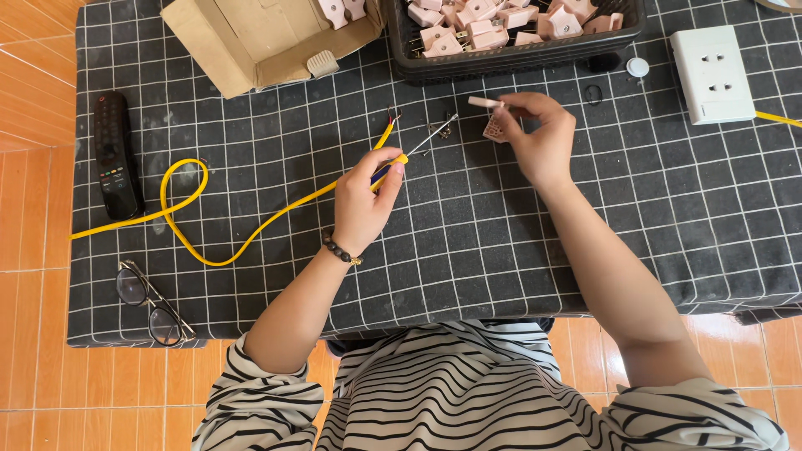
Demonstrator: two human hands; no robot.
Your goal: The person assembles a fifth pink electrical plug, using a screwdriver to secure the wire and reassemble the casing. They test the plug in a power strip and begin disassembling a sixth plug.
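Left hand (pixel 365 200) grips screwdriver (pixel 411 153); right hand (pixel 539 138) pinches pink plug part (pixel 494 127). Risk: tip knocks loose screws (pixel 440 129) or slips onto yellow cable (pixel 251 230).

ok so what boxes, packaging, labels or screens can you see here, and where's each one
Cardboard box: top left of the table, open, plain brown, pale pink parts inside.
Black basket: top centre, rectangular slatted plastic, filled with pale pink plug parts.
No screens in view; the black remote at the left edge shows only buttons.
No readable labels or signs that I can tell.
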